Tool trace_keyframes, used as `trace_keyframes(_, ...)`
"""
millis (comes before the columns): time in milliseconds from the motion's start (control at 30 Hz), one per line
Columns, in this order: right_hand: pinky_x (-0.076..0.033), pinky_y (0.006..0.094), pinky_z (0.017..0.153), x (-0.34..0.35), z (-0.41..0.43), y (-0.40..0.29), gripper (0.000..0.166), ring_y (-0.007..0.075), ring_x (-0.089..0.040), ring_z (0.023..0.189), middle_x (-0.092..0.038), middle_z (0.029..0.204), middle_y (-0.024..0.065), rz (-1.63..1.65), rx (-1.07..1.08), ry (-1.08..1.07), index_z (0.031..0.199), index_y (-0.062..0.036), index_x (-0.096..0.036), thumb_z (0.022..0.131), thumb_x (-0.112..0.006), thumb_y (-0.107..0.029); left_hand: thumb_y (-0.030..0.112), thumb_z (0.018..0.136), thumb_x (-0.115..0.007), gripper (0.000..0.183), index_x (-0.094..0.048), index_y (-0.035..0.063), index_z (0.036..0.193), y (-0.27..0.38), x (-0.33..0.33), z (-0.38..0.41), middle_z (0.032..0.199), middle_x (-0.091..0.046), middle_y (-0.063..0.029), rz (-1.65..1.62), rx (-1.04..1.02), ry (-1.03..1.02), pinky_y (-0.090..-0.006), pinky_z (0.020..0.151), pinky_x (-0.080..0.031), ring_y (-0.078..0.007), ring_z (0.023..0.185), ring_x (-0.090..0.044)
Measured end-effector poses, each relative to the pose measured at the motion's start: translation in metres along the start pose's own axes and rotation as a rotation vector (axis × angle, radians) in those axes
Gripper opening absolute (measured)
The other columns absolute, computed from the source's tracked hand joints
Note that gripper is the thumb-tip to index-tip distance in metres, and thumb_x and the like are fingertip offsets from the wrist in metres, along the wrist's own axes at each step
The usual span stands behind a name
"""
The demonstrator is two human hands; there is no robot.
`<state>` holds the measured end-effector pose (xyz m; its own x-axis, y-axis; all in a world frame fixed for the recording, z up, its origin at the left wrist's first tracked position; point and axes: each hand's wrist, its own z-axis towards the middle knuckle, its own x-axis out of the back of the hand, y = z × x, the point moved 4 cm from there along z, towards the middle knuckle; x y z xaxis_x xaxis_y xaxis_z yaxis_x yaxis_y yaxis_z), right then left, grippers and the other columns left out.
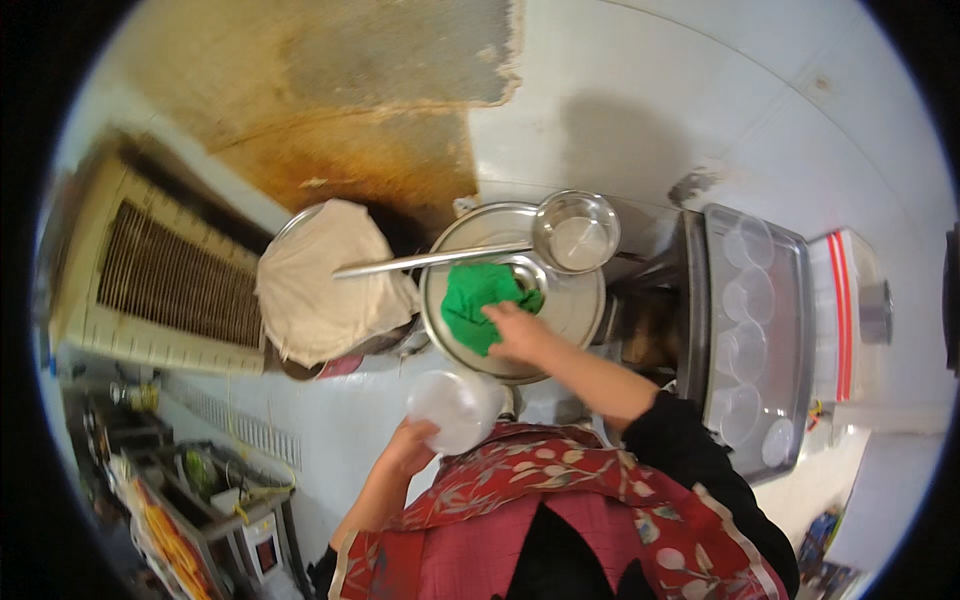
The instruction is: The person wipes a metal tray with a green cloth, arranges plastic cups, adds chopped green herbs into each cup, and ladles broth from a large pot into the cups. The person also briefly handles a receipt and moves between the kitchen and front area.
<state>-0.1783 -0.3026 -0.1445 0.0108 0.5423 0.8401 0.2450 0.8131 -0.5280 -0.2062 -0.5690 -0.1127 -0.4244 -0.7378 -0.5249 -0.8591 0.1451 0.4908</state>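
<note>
My left hand (411,448) grips a translucent plastic tub (457,414) by its side, in front of my red patterned apron (525,465). The fingers of my right hand (519,334) touch a crumpled green cloth (471,306); whether they are closed on it I cannot tell. That cloth lies on a round metal lid (574,319), partly over a small metal ring or dish (534,276) at its middle. A long-handled stainless steel ladle (576,231) rests across the lid's far side. Its handle reaches left over a beige cloth (330,289) that covers another pot.
On the right, a metal tray (799,315) holds several clear plastic cups (742,352). White packaging with red stripes (829,315) stands beyond it. To the left is a beige panel with a slatted grille (180,277). A tiled wall (622,90) closes the far side.
</note>
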Motion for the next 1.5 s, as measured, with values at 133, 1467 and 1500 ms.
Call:
trace_keyframes(133,-0.050,0.0447,0.075,-0.021,0.019,0.005,0.041,0.0354,-0.061,0.089,-0.060,0.097,0.0165,-0.048,-0.115,-0.011,0.106,-0.0072,-0.059,0.069,-0.066,-0.022,0.006,0.066,-0.054,0.071,-0.037,0.0007,0.134,0.018,0.017,-0.002,0.130,-0.047,-0.0151,-0.081,-0.068,-0.049,-0.0456,0.103,-0.038,-0.0330,0.121,-0.047)
trace_keyframes(1467,-0.019,0.0577,0.107,0.268,-0.318,0.405,0.053,0.0324,-0.022,0.136,-0.033,0.145,0.0101,-0.172,-0.671,0.477,0.125,-0.0209,-0.054,0.078,-0.063,-0.044,0.012,0.063,-0.054,0.064,-0.043,0.0049,0.126,-0.011,-0.244,0.054,0.118,-0.054,-0.0132,0.147,-0.045,0.106,-0.0528,0.084,-0.048,-0.0348,0.108,-0.052)
trace_keyframes(1500,-0.020,0.0577,0.107,0.259,-0.332,0.394,0.053,0.0324,-0.023,0.136,-0.033,0.144,0.0102,-0.180,-0.665,0.471,0.125,-0.0208,-0.054,0.078,-0.063,-0.044,0.012,0.062,-0.055,0.068,-0.041,0.0038,0.128,-0.011,-0.246,0.059,0.120,-0.053,-0.0148,0.163,-0.052,0.103,-0.0547,0.083,-0.048,-0.0371,0.109,-0.052)
